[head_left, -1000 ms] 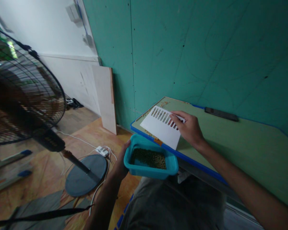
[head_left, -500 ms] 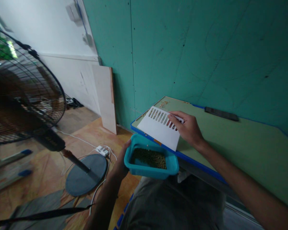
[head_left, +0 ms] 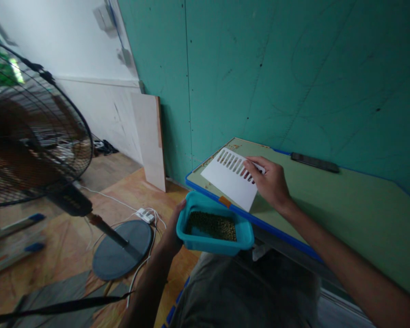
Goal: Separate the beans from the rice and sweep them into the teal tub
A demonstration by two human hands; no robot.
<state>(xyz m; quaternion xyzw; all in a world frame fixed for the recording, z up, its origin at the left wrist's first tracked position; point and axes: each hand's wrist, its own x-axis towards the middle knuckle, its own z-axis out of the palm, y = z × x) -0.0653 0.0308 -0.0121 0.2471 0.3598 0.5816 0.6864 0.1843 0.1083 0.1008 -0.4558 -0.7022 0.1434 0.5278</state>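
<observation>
Fingers (head_left: 251, 169) closed — pinching slotted card (head_left: 230, 177)

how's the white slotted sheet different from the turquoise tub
The sheet is white and flat; the tub is turquoise and deep-walled. The sheet has slots; the tub contains green and tan grains. The right hand holds the sheet, the left hand the tub. Both are handheld.

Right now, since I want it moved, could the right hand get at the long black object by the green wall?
Probably yes, once free: the right hand holds a thin white slotted sheet, but nothing visible blocks its way to the long black object.
</observation>
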